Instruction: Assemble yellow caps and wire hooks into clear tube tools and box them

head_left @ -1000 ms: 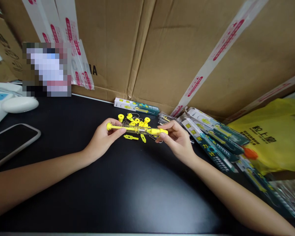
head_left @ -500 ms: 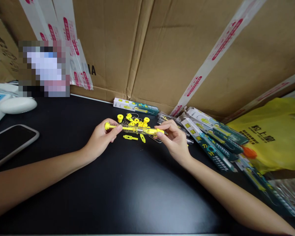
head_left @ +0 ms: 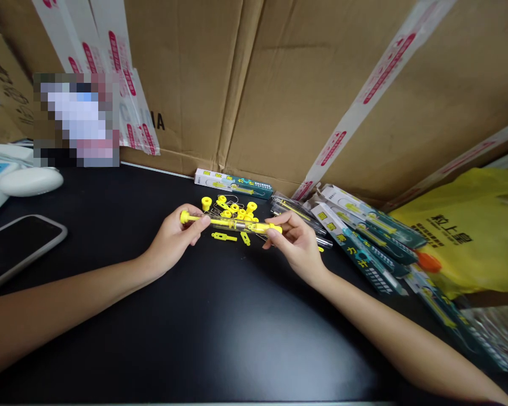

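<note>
A clear tubular spring scale (head_left: 240,225) with yellow end pieces lies level between my two hands above the dark tabletop. My left hand (head_left: 180,230) grips its left end, the thumb on top, with a yellow knob poking out past the fingers. At the other end, my right hand (head_left: 295,242) pinches the yellow cap (head_left: 274,228) between thumb and curled fingers. Through the tube a metal spring shows near the middle. Just behind and below it lie several loose yellow parts (head_left: 251,207), some metal hooks, and a flat yellow piece (head_left: 224,237).
A boxed spring scale (head_left: 233,183) lies against the large carton (head_left: 186,79). Several more boxes (head_left: 355,248) are piled at the right beside a yellow bag (head_left: 461,225). Clear-wrapped tubes (head_left: 298,211) lie behind my right hand. A phone (head_left: 21,248) rests at the left.
My right fingers have shifted and curled lower around the right end, leaving the yellow cap more exposed. The left hand and the tube have hardly moved.
</note>
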Demonstrator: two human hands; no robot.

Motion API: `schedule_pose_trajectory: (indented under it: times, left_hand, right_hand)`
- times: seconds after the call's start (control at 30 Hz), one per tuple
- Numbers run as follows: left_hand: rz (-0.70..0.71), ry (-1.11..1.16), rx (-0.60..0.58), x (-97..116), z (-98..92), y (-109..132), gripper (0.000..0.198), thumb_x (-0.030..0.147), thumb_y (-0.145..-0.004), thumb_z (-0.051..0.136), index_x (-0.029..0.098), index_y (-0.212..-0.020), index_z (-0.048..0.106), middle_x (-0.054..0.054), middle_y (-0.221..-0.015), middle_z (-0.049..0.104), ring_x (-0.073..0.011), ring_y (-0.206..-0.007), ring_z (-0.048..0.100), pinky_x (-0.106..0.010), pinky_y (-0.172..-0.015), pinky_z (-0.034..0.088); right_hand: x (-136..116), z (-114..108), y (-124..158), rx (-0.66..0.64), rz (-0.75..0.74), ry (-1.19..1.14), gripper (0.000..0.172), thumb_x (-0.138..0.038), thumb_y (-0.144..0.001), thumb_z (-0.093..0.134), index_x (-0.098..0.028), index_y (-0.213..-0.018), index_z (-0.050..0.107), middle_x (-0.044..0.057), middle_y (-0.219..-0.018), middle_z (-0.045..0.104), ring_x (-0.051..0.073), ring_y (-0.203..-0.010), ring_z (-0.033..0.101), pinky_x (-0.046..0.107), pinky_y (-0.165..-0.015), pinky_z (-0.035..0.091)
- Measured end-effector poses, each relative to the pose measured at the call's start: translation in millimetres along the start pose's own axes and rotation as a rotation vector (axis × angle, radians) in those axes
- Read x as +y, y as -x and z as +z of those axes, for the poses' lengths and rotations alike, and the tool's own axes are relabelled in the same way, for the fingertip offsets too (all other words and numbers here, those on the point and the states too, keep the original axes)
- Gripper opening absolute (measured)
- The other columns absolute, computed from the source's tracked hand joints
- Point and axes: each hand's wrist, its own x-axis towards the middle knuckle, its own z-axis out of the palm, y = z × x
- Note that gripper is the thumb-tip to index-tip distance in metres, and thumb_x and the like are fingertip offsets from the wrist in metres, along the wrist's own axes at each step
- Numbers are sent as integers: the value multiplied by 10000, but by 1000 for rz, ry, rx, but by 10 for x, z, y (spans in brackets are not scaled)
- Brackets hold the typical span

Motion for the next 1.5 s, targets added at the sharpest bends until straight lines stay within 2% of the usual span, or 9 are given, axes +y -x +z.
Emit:
schedule_pose_trajectory:
  times: [0.1, 0.23, 0.47, 0.57, 0.8, 1.07, 1.3, 1.5]
  left_hand:
    - [0, 21, -4, -9, -5, 1, 222, 368, -826, 619, 180, -845, 504, 89, -526, 435, -73, -485, 394, -225, -501, 324]
    - [2, 44, -3, -15, -8, -5, 227, 373, -826, 622, 182, -842, 501, 90, -525, 431, -74, -483, 392, -226, -500, 322]
    - [10, 55, 41, 0, -1, 3, 247, 390, -814, 641, 187, -841, 502, 88, -524, 423, -78, -479, 395, -226, -493, 318]
    - [0, 62, 45, 9, 1, 8, 255, 398, -810, 645, 187, -840, 504, 86, -525, 426, -80, -482, 399, -228, -498, 324]
    - [-12, 60, 29, -8, -3, -3, 242, 391, -821, 632, 184, -845, 511, 84, -525, 430, -80, -483, 396, -229, -503, 322]
    - [-13, 41, 26, -7, -8, -2, 224, 378, -834, 616, 186, -855, 502, 87, -523, 430, -80, -487, 395, -230, -506, 318]
    - [-9, 44, 16, -9, -4, 1, 222, 377, -840, 611, 187, -854, 497, 89, -522, 426, -79, -487, 390, -230, -511, 318]
    - [-13, 49, 9, 1, -12, 0, 254, 408, -821, 633, 192, -849, 503, 85, -519, 431, -85, -480, 399, -231, -502, 314]
  right_hand:
    - [33, -7, -6, 42, -32, 22, 217, -384, -788, 717, -200, -864, 631, 7, -800, 604, 105, -605, 574, 251, -542, 528]
    - [64, -25, -10, 70, -110, 87, 170, -363, -785, 722, -209, -830, 664, 41, -886, 566, 165, -812, 573, 262, -587, 530]
    - [37, -91, -26, -55, -138, 37, 184, -317, -808, 707, -221, -954, 648, 36, -942, 607, 158, -873, 607, 303, -789, 550]
    - [26, -133, -44, -94, -154, 74, 186, -303, -800, 715, -230, -959, 651, 42, -956, 613, 172, -912, 605, 323, -823, 551]
    - [-2, -170, -61, -74, -214, 239, 196, -319, -790, 718, -253, -972, 685, 58, -981, 524, 205, -965, 548, 377, -815, 551]
    - [2, -156, -58, -106, -240, 208, 169, -288, -817, 692, -229, -972, 657, 51, -939, 543, 183, -900, 565, 345, -788, 547]
    - [13, -133, -25, -124, -113, 137, 209, -352, -813, 693, -218, -922, 575, 55, -964, 637, 179, -841, 649, 345, -776, 574]
    - [-34, -94, -1, -156, -51, 68, 264, -402, -820, 675, -220, -924, 514, 29, -875, 644, 135, -684, 654, 284, -618, 582]
